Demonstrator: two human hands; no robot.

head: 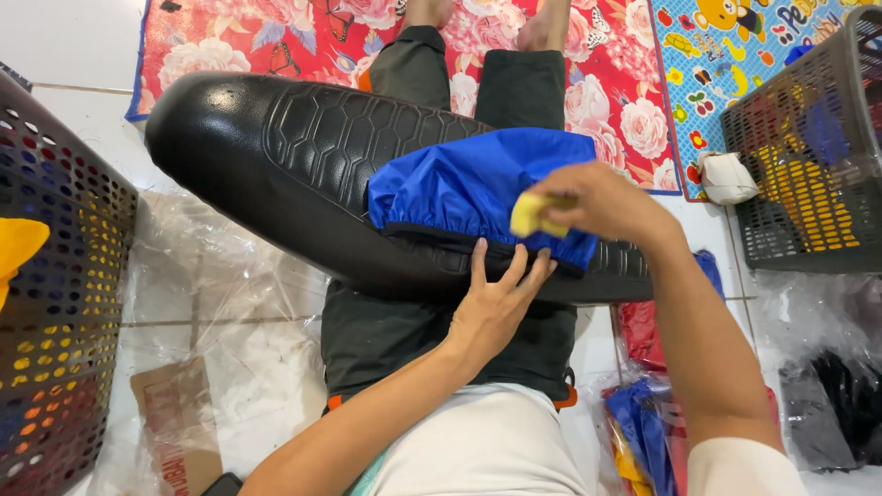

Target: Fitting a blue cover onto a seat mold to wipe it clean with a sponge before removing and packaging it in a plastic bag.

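Pinching a yellow tag (pixel 533 216) at the blue cover (pixel 478 188), the right hand (pixel 602 202) works while the left hand (pixel 496 298) presses flat under the black seat (pixel 276 156), seemingly half covered.

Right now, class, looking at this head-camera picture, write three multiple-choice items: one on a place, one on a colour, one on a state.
1. Where does the black motorcycle seat lie?
A. Across the person's lap
B. Inside a basket
C. Flat on the mat

2. What colour is the elastic-edged cover on the seat?
A. Red
B. Blue
C. Grey

3. What is the right hand doing?
A. Hanging empty
B. Pinching a small yellow piece
C. Gripping a basket

Answers: 1 A, the seat spans the legs. 2 B, the fabric is bright blue. 3 B, fingers close on the yellow piece while the left hand presses the seat's side.
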